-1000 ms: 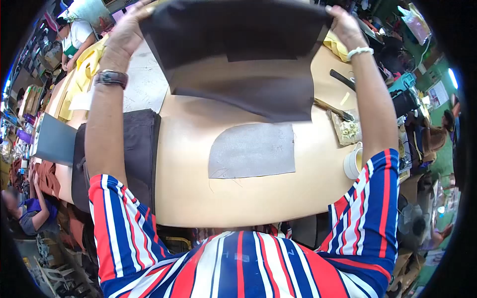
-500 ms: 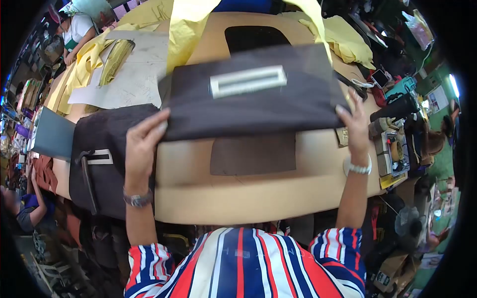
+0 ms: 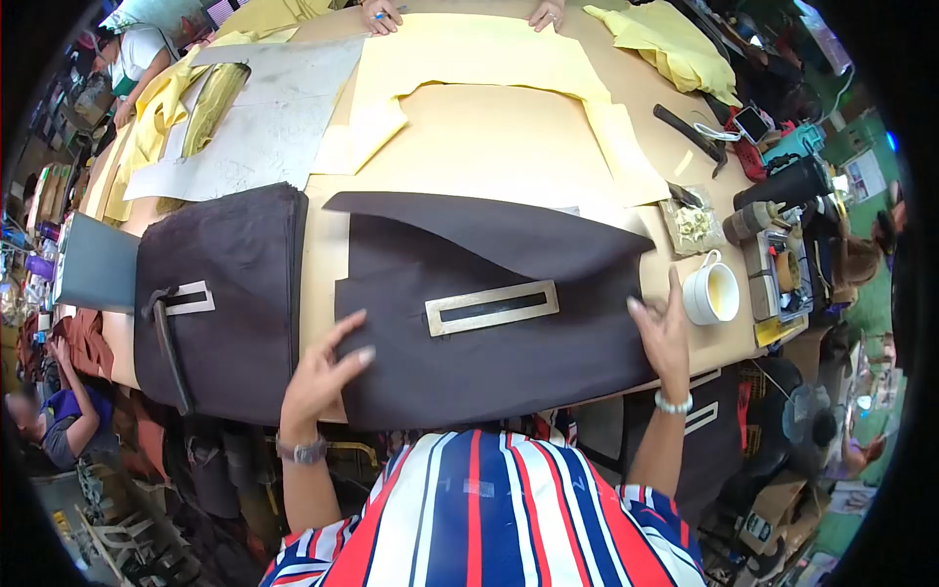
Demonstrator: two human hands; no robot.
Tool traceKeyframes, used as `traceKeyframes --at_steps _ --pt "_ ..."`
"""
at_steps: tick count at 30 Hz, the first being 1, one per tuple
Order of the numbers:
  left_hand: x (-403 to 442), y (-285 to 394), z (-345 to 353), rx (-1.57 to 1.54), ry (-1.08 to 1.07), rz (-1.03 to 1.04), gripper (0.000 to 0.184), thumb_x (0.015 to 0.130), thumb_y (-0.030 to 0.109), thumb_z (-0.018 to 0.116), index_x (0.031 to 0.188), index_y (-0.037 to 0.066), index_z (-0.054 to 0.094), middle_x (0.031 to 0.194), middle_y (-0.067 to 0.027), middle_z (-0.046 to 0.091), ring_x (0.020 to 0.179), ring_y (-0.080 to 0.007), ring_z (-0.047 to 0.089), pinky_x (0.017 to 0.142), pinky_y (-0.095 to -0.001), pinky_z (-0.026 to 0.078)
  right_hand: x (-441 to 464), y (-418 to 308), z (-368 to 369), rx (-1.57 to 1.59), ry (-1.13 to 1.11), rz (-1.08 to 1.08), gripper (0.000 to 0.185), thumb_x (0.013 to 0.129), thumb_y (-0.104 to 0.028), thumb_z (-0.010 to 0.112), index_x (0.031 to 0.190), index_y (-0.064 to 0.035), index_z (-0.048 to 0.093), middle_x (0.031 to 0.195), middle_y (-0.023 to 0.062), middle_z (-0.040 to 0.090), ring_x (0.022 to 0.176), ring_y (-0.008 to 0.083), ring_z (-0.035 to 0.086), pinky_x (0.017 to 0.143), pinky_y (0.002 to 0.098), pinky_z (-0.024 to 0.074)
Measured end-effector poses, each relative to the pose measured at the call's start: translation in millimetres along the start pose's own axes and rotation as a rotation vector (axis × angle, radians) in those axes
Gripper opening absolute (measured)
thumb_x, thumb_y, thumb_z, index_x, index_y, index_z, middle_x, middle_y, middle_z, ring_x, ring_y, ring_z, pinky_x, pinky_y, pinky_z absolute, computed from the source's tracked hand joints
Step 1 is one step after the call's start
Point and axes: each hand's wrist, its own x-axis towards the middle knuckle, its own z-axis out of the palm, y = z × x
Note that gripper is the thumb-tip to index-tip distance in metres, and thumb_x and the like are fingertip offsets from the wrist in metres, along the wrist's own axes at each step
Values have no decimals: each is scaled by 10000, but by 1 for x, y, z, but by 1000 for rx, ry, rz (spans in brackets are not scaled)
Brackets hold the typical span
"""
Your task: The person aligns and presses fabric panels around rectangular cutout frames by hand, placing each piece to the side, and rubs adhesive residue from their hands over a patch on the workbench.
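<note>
A dark brown sheet of leather-like material (image 3: pixel 489 377) lies across the table's near edge, its far flap curled up. On it sits a pale rectangular frame with a dark slot (image 3: pixel 443 319). My left hand (image 3: pixel 321 383) is open at the sheet's left edge, thumb and forefinger spread over it. My right hand (image 3: pixel 667 338) is open at the right edge, the thumb tip near or on the material; exact contact is unclear. To the left lies a stack of similar dark sheets (image 3: pixel 245 293) with a hammer (image 3: pixel 169 347) resting on it.
A white mug (image 3: pixel 698 296) with yellowish content stands beside my right hand, near a bag of pale bits (image 3: pixel 693 223). Beyond the dark sheet lies a yellow piece (image 3: pixel 479 54), touched by another person's hands (image 3: pixel 381 16). A grey box (image 3: pixel 96 264) stands left of the stack.
The dark sheet has come down from the air onto the table, nearer my body, with its far edge curling. Both hands have lowered and opened. The yellow piece beyond now lies flat.
</note>
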Motion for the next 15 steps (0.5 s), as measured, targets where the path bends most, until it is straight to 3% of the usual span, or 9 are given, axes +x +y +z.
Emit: traceKeyframes --at_steps 1,2,4,6,8,9,11,15 --pt "16 -1 -2 53 34 30 447 789 63 619 1211 -38 512 1198 -116 526 1100 -174 490 953 -270 365 15 3 6 0 13 -126 777 793 -12 593 1400 43 112 1002 234 578 871 228 582 773 301 485" --pt "32 -2 -5 106 68 60 414 790 56 610 1186 -36 534 1170 -114 548 1074 -171 508 937 -268 381 47 33 13 -430 236 -623 808 769 17 599 1398 49 93 1056 206 570 909 210 574 812 276 468" --pt "57 -1 -8 181 108 97 347 794 39 588 1132 -35 575 1110 -111 589 1024 -165 541 911 -265 403 72 24 24 -4 90 -420 814 758 45 586 1397 52 84 1129 192 541 996 197 548 867 263 439" --pt "76 3 -7 226 125 115 286 799 18 562 1075 -37 612 1046 -106 627 975 -161 570 892 -264 418 81 10 37 176 102 -364 810 756 62 574 1398 51 80 1157 181 531 1036 193 536 890 253 427" --pt "89 6 -8 201 130 201 271 802 -5 537 1056 -36 625 1020 -102 641 955 -155 582 884 -260 426 84 -4 48 110 275 -454 798 764 69 561 1401 46 81 1142 173 541 1029 197 538 881 245 431" --pt "94 9 -8 189 130 241 267 803 -17 524 1047 -35 632 1007 -100 648 945 -152 588 879 -258 429 95 -10 53 -197 556 -674 808 765 77 564 1405 41 73 1062 154 577 938 198 564 852 238 447" --pt "103 19 -7 92 129 295 273 813 -41 505 1055 -31 631 1007 -102 651 947 -136 592 879 -241 433 95 -16 54 519 310 -347 803 773 53 582 1402 48 84 1023 151 592 865 196 572 828 245 455" --pt "144 20 -14 113 238 348 252 817 -29 542 1056 -45 622 984 -106 656 925 -137 603 841 -233 453 123 2 54 371 257 -269 797 765 46 586 1395 64 99 977 167 604 832 179 575 786 259 456"
